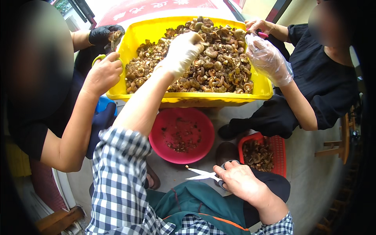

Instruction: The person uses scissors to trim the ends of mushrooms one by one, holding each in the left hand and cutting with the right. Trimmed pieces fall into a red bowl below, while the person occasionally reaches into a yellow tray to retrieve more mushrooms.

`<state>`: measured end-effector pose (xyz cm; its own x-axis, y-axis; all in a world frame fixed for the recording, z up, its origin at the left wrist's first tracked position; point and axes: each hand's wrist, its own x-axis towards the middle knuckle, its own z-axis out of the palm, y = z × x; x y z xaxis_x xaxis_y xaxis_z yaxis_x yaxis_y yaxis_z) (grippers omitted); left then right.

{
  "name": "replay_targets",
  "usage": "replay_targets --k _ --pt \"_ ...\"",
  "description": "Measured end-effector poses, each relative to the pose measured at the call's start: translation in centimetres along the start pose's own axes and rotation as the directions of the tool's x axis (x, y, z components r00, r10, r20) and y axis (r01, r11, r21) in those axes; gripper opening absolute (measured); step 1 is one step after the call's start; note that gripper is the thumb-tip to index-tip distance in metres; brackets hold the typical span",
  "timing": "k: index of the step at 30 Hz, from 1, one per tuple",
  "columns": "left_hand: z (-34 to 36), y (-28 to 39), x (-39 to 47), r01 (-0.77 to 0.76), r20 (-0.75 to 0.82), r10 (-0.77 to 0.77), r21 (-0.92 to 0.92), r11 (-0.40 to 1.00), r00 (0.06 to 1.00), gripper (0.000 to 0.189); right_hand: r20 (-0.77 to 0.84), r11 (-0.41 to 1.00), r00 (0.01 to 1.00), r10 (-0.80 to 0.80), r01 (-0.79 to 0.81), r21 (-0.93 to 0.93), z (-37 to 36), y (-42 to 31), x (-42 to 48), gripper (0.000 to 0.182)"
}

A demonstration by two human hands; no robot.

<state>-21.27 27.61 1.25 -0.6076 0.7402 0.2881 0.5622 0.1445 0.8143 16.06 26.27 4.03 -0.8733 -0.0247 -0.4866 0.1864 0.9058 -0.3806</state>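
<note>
My left hand (pixel 186 50), in a whitish glove, reaches over a heap of brown mushrooms (pixel 226 72) in a large yellow plastic tub (pixel 188 95). Its fingers are curled at the heap; I cannot tell whether a mushroom is between them. My bare right hand (pixel 242 179) grips a pair of scissors (pixel 202 175) by the dark handles, low over my lap. The blades are spread and point left, and a small pale bit lies near one tip. Below the tub, on the floor, sits a pink basin (pixel 182 158) with dark trimmings at its bottom.
A red plastic basket (pixel 279 155) of mushrooms stands on the floor at my right. On the left a co-worker's hand (pixel 105 70) holds yellow-green scissors. At right another co-worker's plastic-gloved hand (pixel 267 57) is by the rim, near pink-handled scissors (pixel 262 34). A green apron (pixel 199 196) covers my lap.
</note>
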Motion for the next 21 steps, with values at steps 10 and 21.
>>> replay_targets --k 10,21 --pt "-7.5 3.2 -19.8 0.416 0.403 -0.293 -0.909 -0.017 0.867 0.050 -0.205 0.997 0.976 0.067 -0.071 -0.013 -0.1 0.2 0.9 0.037" --pt "-7.5 6.1 -31.6 0.434 0.444 -0.476 -0.890 -0.137 0.759 0.054 -0.327 0.784 0.938 0.113 0.118 0.610 1.8 -4.5 3.2 0.049"
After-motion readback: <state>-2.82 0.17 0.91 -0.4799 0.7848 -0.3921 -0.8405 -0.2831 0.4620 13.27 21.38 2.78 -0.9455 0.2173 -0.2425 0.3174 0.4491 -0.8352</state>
